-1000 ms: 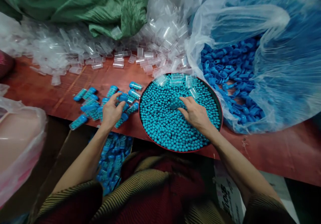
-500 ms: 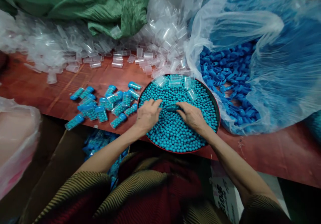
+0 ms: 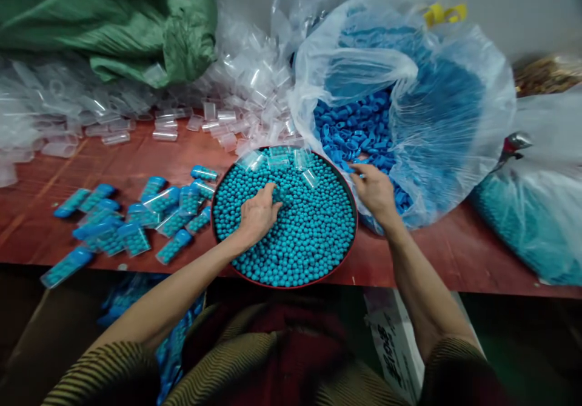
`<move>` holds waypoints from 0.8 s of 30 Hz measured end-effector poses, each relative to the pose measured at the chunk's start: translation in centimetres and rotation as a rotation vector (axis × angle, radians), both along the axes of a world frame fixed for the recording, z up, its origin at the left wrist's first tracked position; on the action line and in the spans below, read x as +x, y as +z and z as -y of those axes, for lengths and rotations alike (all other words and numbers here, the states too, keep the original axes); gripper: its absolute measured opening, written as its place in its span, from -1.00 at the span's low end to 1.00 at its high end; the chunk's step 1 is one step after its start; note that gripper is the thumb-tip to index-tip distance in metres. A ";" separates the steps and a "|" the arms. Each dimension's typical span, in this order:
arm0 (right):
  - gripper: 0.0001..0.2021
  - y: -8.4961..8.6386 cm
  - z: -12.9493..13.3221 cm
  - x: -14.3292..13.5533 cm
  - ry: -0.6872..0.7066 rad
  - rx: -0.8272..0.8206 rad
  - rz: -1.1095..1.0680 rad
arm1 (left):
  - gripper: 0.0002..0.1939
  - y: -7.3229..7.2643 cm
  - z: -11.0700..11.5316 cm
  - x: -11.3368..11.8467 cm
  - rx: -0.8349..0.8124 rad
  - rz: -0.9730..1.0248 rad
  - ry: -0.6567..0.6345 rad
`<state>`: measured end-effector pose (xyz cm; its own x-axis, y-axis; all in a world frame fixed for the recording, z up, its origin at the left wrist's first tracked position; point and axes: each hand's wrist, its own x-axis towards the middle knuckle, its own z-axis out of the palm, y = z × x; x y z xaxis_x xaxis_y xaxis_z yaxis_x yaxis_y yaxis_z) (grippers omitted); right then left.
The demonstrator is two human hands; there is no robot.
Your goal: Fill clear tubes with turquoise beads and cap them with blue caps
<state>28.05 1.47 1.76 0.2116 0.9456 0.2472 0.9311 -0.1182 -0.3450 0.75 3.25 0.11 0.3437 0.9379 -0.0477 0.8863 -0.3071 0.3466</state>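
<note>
My left hand (image 3: 260,213) is over a round, dark-red-rimmed tray (image 3: 353,236) full of small turquoise beads (image 3: 300,242). Its fingers are closed around a clear plastic tube (image 3: 284,195), partly hidden and hard to tell from the beads. At the tray's right edge, my right hand (image 3: 373,193) pinches a small blue plastic cap (image 3: 347,167). Just behind that hand, many similar blue caps (image 3: 357,124) lie in the mouth of a translucent bag (image 3: 454,97). A few empty clear tubes (image 3: 278,161) rest on the beads at the tray's far side.
Capped tubes filled with beads (image 3: 134,236) lie left of the tray on the red table (image 3: 150,163). Loose clear tubes (image 3: 245,85) are heaped behind, beside a green sack (image 3: 136,24). At right stands a bag of turquoise beads (image 3: 522,230) with a metal-ended tool (image 3: 516,142).
My right hand has left the tube over the tray and moved right to the blue caps, taking one. My left hand stays over the beads. The view has shifted right.
</note>
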 end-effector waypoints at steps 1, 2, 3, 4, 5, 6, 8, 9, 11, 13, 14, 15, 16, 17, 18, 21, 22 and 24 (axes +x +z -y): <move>-0.65 -0.1 -0.3 2.1 -0.116 -0.034 0.014 | -0.61 0.1 0.2 0.1 -0.009 -0.014 0.009; -0.61 -0.4 -0.7 3.9 -0.203 -0.089 0.009 | -0.63 0.1 0.4 0.2 -0.017 -0.030 0.018; -0.59 -0.7 -1.1 5.2 -0.242 -0.165 -0.039 | -0.65 0.2 0.6 0.2 -0.023 -0.045 0.024; -0.61 -1.2 -1.6 5.9 -0.216 -0.242 -0.125 | -0.67 0.1 0.6 0.3 -0.026 -0.054 0.029; -0.64 -1.7 -2.0 6.2 -0.167 -0.284 -0.197 | -0.69 0.1 0.6 0.3 -0.030 -0.055 0.031; -0.67 -2.3 -2.5 6.2 -0.117 -0.306 -0.256 | -0.70 0.0 0.6 0.3 -0.033 -0.047 0.030; -0.71 -3.3 -3.2 5.3 -0.044 -0.260 -0.342 | -0.73 -0.3 0.4 0.3 -0.033 -0.006 0.012; -0.71 -3.7 -3.5 4.7 -0.030 -0.204 -0.370 | -0.74 -0.4 0.3 0.2 -0.031 0.022 -0.006; -0.73 -4.1 -3.8 3.7 -0.014 -0.069 -0.399 | -0.76 -0.8 0.2 0.1 -0.026 0.078 -0.040; -0.76 -4.2 -3.5 3.2 0.014 0.051 -0.368 | -0.78 -1.1 0.2 0.0 -0.026 0.134 -0.057; -0.76 -4.1 -3.3 3.0 0.026 0.100 -0.337 | -0.78 -1.2 0.2 0.0 -0.030 0.167 -0.062; -0.76 -3.9 -2.9 2.8 0.032 0.146 -0.307 | -0.79 -1.3 0.2 -0.1 -0.036 0.201 -0.065; -0.76 -3.7 -2.5 2.6 0.032 0.186 -0.283 | -0.79 -1.3 0.2 -0.2 -0.044 0.233 -0.065; -0.76 -3.5 -2.1 2.3 0.029 0.222 -0.262 | -0.79 -1.3 0.2 -0.2 -0.056 0.259 -0.063; -0.76 -3.2 -1.7 1.9 0.029 0.249 -0.241 | -0.79 -1.2 0.2 -0.3 -0.070 0.276 -0.058; -0.81 -2.5 -0.6 0.1 0.098 0.256 -0.183 | -0.78 -1.0 0.0 -0.4 -0.110 0.292 -0.030; -0.81 -2.2 -0.4 -0.6 0.144 0.242 -0.176 | -0.77 -1.0 0.0 -0.4 -0.120 0.296 -0.028; -0.80 -1.9 0.0 -1.8 0.250 0.194 -0.195 | -0.75 -1.0 -0.1 -0.4 -0.135 0.311 -0.036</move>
